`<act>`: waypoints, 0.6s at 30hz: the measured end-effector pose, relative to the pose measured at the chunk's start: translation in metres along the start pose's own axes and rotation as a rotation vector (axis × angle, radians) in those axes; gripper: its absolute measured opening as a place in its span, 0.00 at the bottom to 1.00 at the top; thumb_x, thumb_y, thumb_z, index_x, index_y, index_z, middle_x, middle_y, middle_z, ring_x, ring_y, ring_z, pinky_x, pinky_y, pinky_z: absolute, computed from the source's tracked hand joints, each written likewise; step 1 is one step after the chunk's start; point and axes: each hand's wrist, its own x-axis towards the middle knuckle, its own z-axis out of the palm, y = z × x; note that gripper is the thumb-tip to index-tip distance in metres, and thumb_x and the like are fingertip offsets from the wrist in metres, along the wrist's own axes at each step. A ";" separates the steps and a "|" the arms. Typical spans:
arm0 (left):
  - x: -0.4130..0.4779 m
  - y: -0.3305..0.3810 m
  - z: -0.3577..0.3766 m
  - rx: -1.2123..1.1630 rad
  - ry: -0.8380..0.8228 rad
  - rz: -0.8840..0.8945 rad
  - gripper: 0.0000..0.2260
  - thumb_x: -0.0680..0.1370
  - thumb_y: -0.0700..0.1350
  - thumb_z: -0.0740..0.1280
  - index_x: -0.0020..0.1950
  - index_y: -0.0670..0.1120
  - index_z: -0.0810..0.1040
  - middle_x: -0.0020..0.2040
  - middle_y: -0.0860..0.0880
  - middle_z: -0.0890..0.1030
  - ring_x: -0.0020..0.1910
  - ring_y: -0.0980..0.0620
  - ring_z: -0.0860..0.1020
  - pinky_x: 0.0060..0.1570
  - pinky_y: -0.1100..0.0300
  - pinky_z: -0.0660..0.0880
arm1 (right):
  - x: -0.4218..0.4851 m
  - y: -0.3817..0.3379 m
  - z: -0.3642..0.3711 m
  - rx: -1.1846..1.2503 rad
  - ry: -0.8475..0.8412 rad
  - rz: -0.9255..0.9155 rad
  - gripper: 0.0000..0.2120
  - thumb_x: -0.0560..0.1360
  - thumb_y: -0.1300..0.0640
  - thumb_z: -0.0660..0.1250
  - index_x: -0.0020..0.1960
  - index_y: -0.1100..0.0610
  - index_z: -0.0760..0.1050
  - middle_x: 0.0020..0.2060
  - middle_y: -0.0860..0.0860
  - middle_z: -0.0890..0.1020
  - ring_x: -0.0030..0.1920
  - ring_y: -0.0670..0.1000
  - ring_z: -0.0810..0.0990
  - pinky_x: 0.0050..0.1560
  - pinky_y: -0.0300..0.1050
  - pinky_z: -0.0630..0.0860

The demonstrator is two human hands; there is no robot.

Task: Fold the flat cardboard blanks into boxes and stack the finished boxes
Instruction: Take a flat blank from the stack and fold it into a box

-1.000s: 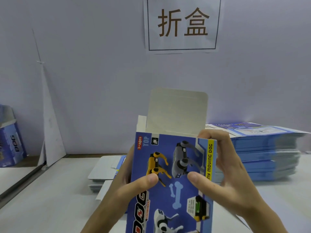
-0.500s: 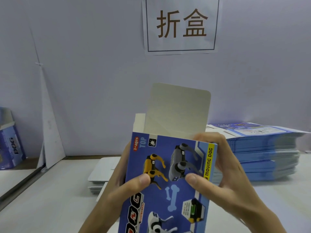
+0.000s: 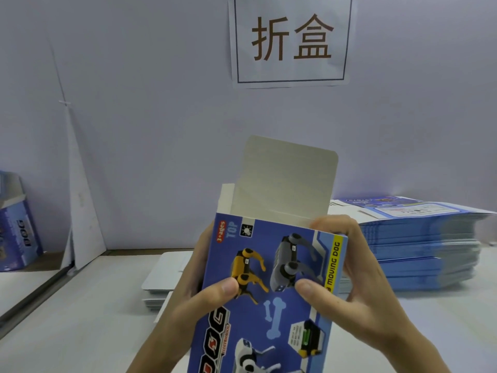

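I hold a blue toy-dog box [image 3: 269,286] upright in front of me, its printed face toward me. Its grey top flap [image 3: 287,179] stands open and points up. My left hand [image 3: 193,300] grips the box's left side with the thumb on the front. On the right side is my right hand [image 3: 357,286], thumb on the front and fingers curled over the top right corner. A tall stack of flat blue blanks [image 3: 419,246] lies on the table at the right. A finished blue box [image 3: 18,238] stands at the far left.
A few white-backed blanks [image 3: 166,275] lie on the table [image 3: 80,319] behind the held box. A white folded card [image 3: 80,200] leans on the wall at the left. A paper sign [image 3: 290,39] hangs on the wall above.
The box has tilted slightly and shifted a little lower left. The top flap stands more upright. Both hands keep the same grip.
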 end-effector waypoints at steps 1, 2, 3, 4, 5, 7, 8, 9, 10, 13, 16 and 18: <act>0.002 0.002 0.001 -0.044 -0.014 0.021 0.32 0.50 0.62 0.82 0.53 0.66 0.80 0.53 0.49 0.84 0.49 0.45 0.84 0.41 0.54 0.81 | 0.001 -0.001 0.001 -0.002 0.013 -0.002 0.19 0.69 0.49 0.72 0.56 0.48 0.69 0.52 0.40 0.76 0.51 0.48 0.82 0.41 0.52 0.81; 0.003 0.004 0.001 -0.047 -0.023 0.038 0.31 0.51 0.61 0.82 0.53 0.66 0.79 0.53 0.49 0.84 0.48 0.45 0.84 0.38 0.57 0.81 | 0.001 -0.001 0.001 0.004 0.022 0.003 0.18 0.69 0.49 0.72 0.54 0.48 0.69 0.50 0.41 0.75 0.49 0.49 0.82 0.41 0.52 0.80; 0.004 0.006 0.001 -0.029 -0.041 0.064 0.31 0.53 0.61 0.82 0.54 0.68 0.79 0.54 0.50 0.84 0.49 0.45 0.84 0.38 0.58 0.81 | 0.000 0.000 0.002 0.008 0.029 -0.006 0.16 0.69 0.50 0.71 0.52 0.49 0.69 0.48 0.41 0.75 0.47 0.51 0.81 0.40 0.53 0.80; 0.004 0.008 0.000 -0.026 -0.026 0.078 0.31 0.54 0.61 0.81 0.56 0.69 0.77 0.55 0.51 0.83 0.50 0.44 0.84 0.39 0.58 0.81 | 0.000 0.001 0.004 0.005 0.028 -0.006 0.14 0.70 0.50 0.71 0.50 0.49 0.68 0.46 0.41 0.74 0.46 0.51 0.80 0.39 0.54 0.80; 0.005 0.009 -0.001 -0.025 -0.005 0.089 0.31 0.55 0.61 0.81 0.57 0.69 0.77 0.56 0.50 0.83 0.51 0.44 0.83 0.39 0.57 0.81 | -0.001 0.002 0.006 0.010 0.021 -0.021 0.14 0.71 0.50 0.71 0.50 0.49 0.68 0.47 0.41 0.74 0.46 0.51 0.79 0.40 0.52 0.80; 0.007 0.007 -0.006 -0.047 0.020 0.115 0.33 0.53 0.61 0.81 0.57 0.69 0.77 0.54 0.50 0.84 0.48 0.44 0.84 0.37 0.56 0.81 | -0.002 0.001 0.011 -0.005 0.020 -0.058 0.18 0.71 0.51 0.71 0.56 0.44 0.67 0.54 0.41 0.73 0.55 0.47 0.77 0.48 0.41 0.80; 0.007 0.008 -0.007 -0.052 0.023 0.148 0.33 0.52 0.61 0.81 0.56 0.68 0.78 0.53 0.50 0.84 0.46 0.44 0.84 0.36 0.56 0.81 | -0.002 0.002 0.012 -0.019 0.046 -0.069 0.23 0.69 0.51 0.72 0.60 0.41 0.66 0.60 0.42 0.71 0.61 0.44 0.75 0.53 0.36 0.77; 0.007 0.007 -0.009 -0.050 0.032 0.167 0.33 0.51 0.61 0.82 0.55 0.68 0.78 0.52 0.50 0.85 0.45 0.44 0.85 0.35 0.56 0.81 | -0.002 0.003 0.013 -0.010 0.085 -0.064 0.29 0.67 0.51 0.73 0.63 0.39 0.64 0.64 0.43 0.69 0.65 0.42 0.72 0.57 0.35 0.75; 0.007 0.005 -0.008 -0.038 0.049 0.184 0.34 0.51 0.62 0.82 0.55 0.69 0.78 0.52 0.51 0.85 0.44 0.45 0.85 0.34 0.56 0.81 | -0.002 0.004 0.014 0.030 0.117 -0.046 0.32 0.66 0.51 0.74 0.65 0.38 0.63 0.67 0.43 0.67 0.67 0.41 0.70 0.59 0.36 0.75; 0.008 0.006 -0.002 0.229 0.112 0.334 0.35 0.61 0.65 0.77 0.66 0.71 0.68 0.66 0.55 0.76 0.61 0.48 0.79 0.45 0.57 0.81 | 0.001 0.005 0.012 0.136 0.113 -0.053 0.27 0.69 0.55 0.71 0.65 0.47 0.67 0.64 0.40 0.73 0.63 0.39 0.74 0.58 0.34 0.74; 0.010 0.002 -0.002 0.637 0.190 0.569 0.35 0.72 0.63 0.67 0.76 0.62 0.55 0.75 0.61 0.59 0.74 0.57 0.62 0.59 0.69 0.72 | 0.002 0.005 0.011 0.163 0.089 -0.036 0.21 0.72 0.56 0.67 0.64 0.55 0.70 0.61 0.41 0.78 0.61 0.39 0.77 0.57 0.29 0.72; 0.010 0.002 0.000 0.602 0.185 0.560 0.34 0.70 0.56 0.65 0.75 0.63 0.56 0.74 0.62 0.61 0.73 0.57 0.64 0.63 0.59 0.72 | 0.003 0.003 0.012 0.240 0.087 -0.002 0.20 0.72 0.56 0.66 0.63 0.55 0.72 0.61 0.44 0.79 0.59 0.41 0.79 0.55 0.31 0.75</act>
